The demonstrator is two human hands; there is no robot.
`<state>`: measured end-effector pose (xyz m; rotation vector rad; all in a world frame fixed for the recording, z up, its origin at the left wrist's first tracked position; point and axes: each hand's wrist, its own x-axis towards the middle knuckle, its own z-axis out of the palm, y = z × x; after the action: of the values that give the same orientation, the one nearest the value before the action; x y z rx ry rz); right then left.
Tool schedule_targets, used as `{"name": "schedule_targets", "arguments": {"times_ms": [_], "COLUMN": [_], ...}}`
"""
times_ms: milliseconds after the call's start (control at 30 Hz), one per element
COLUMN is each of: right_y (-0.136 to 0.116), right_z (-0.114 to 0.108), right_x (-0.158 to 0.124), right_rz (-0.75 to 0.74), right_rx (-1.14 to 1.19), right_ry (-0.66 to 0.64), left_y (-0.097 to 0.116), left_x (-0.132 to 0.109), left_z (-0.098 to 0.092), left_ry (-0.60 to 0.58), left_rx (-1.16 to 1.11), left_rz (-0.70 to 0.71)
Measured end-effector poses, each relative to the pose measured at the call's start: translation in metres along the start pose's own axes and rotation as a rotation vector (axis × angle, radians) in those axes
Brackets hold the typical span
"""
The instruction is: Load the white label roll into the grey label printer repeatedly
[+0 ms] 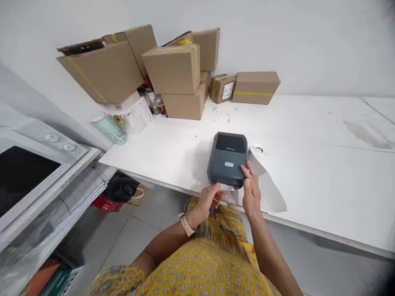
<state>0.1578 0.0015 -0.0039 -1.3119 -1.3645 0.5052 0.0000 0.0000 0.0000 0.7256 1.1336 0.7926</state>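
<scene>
White paper (227,187) is pinched in the left hand (208,200), right hand (251,187) spread against the rounded printer (227,164).

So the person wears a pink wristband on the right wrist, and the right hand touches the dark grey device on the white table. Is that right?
Not quite: the head view shows the pink wristband on the wrist of the left hand. The right hand does touch the dark grey device on the white table.
</scene>
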Motion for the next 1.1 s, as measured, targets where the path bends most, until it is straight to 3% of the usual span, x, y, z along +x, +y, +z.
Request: {"name": "schedule_targets", "arguments": {"times_ms": [100,200,433,533,767,967,1100], "right_y": [0.0,-0.002,-0.003,-0.004,-0.023,-0.029,-0.025], "right_z": [-0.002,-0.002,-0.002,-0.002,0.006,0.016,0.016], "right_x": [0.0,0.0,0.0,0.004,0.026,0.033,0.038], "right_rz": [-0.005,-0.013,-0.034,-0.093,-0.386,-0.414,-0.378], "right_rx": [-0.014,-0.021,-0.043,-0.165,-0.569,-0.699,-0.631], "right_ry": [-0.017,-0.022,0.001,-0.001,-0.006,0.071,0.019], "left_y": [0.006,0.008,0.001,-0.007,-0.022,-0.022,-0.02], "left_x": [0.005,0.004,0.001,0.01,0.023,0.024,0.025], "left_z": [0.003,0.006,0.007,0.003,-0.005,-0.008,-0.006], "left_ry": [-0.049,-0.076,-0.088,-0.08,-0.084,-0.083,-0.071], "left_rx": [0.058,0.08,0.067,0.129,0.189,0.25,0.263], "left_rz": [-0.011,0.065,0.151,0.201,0.284,0.306,0.319]}}
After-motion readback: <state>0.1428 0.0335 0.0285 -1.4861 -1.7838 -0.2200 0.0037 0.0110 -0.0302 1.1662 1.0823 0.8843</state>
